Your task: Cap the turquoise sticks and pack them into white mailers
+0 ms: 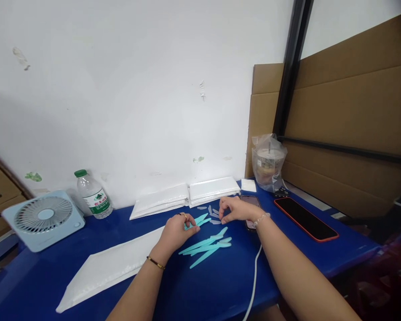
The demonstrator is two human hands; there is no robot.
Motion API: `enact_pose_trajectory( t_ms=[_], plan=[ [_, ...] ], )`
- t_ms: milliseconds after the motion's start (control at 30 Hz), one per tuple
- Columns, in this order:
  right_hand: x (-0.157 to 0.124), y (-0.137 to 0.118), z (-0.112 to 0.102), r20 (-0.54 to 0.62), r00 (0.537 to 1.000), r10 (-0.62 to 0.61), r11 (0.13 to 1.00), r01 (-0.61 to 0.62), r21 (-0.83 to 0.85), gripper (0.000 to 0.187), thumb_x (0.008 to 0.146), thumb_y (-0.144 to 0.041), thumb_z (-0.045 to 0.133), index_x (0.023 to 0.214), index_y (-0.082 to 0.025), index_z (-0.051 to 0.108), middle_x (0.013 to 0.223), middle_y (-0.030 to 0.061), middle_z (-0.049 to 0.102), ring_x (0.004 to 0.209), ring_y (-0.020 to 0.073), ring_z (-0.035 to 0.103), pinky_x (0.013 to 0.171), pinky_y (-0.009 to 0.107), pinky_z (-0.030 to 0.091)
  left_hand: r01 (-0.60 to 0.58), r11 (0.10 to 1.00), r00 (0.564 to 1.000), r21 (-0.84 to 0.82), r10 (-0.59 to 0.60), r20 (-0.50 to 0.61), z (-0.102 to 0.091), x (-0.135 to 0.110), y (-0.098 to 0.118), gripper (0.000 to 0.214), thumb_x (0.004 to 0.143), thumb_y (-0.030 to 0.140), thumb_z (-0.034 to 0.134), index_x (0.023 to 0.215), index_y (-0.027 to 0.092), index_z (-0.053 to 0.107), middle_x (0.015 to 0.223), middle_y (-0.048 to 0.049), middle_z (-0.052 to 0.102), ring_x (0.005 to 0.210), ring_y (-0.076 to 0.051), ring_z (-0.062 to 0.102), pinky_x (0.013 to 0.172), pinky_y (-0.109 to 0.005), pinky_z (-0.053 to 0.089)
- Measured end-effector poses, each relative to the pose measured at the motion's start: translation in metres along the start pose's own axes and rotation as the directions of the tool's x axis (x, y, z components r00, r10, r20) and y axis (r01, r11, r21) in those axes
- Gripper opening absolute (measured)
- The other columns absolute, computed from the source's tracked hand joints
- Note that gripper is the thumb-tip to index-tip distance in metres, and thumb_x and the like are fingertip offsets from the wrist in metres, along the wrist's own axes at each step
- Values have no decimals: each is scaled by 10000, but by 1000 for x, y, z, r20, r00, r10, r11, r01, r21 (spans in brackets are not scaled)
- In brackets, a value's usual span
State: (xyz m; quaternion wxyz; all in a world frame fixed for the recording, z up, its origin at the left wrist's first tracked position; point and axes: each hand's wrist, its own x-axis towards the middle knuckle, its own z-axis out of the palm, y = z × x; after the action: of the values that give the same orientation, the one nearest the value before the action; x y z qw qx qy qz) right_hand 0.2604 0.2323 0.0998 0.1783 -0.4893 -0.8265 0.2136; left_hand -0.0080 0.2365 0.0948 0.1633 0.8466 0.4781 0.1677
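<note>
My left hand [179,232] is closed, with turquoise eyebrow razors [202,220] sticking out past its fingertips to the right. Below it, several more turquoise razors [205,246] lie fanned out on the blue table. My right hand [233,209] has thumb and forefinger bent together in a pinch, low over the tabletop. Whatever it may hold is too small to make out. Just left of its fingers are small translucent blade covers [214,215], scattered loosely. A white padded mailer [116,265] lies partly behind my left hand.
Stacks of white mailers [214,188] line the wall. A water bottle [95,196] and a blue fan [45,218] stand at left. At right are a phone [250,203] with a white cable [255,281], a red-edged phone [304,218] and a bagged drink cup [269,162].
</note>
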Motion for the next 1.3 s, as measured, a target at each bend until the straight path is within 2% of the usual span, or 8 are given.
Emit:
enact_pose_trajectory(
  t_ms=[100, 200, 500, 633, 733, 867, 1100, 1300],
  plan=[
    [1, -4, 4, 143, 990, -18, 999, 23, -30, 181, 611, -383, 765, 728, -252, 719, 878, -7, 552, 874, 201, 526, 883, 351, 270, -55, 998, 994, -32, 57, 92, 4, -5, 13, 305, 732, 500, 563, 809, 225, 670, 807, -16, 624, 727, -156, 550, 611, -248, 350],
    [6, -8, 8, 176, 984, -35, 999, 42, -32, 193, 646, -398, 740, 729, -226, 715, 879, 2, 551, 843, 189, 521, 888, 363, 270, -87, 996, 985, -36, 92, 147, 9, -7, 18, 306, 762, 487, 526, 827, 228, 677, 786, -10, 631, 705, -153, 542, 610, -248, 347],
    [6, 0, 4, -85, 996, -5, 1000, 5, 2, 121, 730, -326, 681, 753, -207, 675, 886, 17, 531, 865, 186, 491, 854, 320, 316, -20, 1000, 999, -24, 21, 29, 6, 2, -4, 246, 796, 394, 505, 733, 204, 647, 744, -13, 618, 693, -153, 531, 602, -249, 338],
    [7, -4, 6, -82, 996, -19, 997, 25, 72, 163, 733, -357, 674, 767, -198, 672, 880, 19, 533, 844, 176, 485, 788, 279, 358, -92, 984, 996, -155, 90, -24, 6, 2, -2, 244, 785, 406, 533, 764, 198, 659, 890, -27, 632, 823, -161, 548, 695, -248, 388],
    [10, -8, 11, -86, 994, -68, 988, 79, 130, 202, 735, -391, 669, 775, -194, 667, 888, 11, 534, 820, 159, 490, 758, 261, 369, -125, 968, 991, -217, 132, 20, 9, -1, 5, 234, 787, 402, 536, 771, 206, 662, 884, -10, 653, 835, -157, 559, 727, -245, 395],
    [11, -1, 12, -94, 995, -46, 981, 62, 183, 200, 721, -384, 682, 765, -189, 668, 873, 9, 538, 798, 151, 500, 731, 253, 384, -88, 968, 991, -233, 109, 81, 10, -2, 9, 243, 791, 394, 513, 755, 206, 662, 795, 9, 669, 763, -152, 574, 694, -244, 396],
    [11, 8, 11, -175, 984, 27, 971, 15, 237, 235, 719, -409, 676, 782, -182, 679, 836, 16, 537, 771, 154, 519, 706, 261, 409, -48, 981, 999, -190, 47, -8, 6, 2, 1, 278, 785, 425, 495, 748, 200, 654, 780, -2, 667, 736, -161, 574, 650, -249, 385],
    [15, -17, 20, -137, 982, -132, 964, 159, 212, 227, 727, -425, 676, 775, -205, 704, 856, 18, 536, 787, 153, 524, 708, 253, 406, -48, 982, 998, -181, 41, -41, 11, 3, -1, 287, 787, 438, 492, 741, 203, 651, 746, 5, 646, 711, -152, 561, 625, -246, 362]
  ],
)
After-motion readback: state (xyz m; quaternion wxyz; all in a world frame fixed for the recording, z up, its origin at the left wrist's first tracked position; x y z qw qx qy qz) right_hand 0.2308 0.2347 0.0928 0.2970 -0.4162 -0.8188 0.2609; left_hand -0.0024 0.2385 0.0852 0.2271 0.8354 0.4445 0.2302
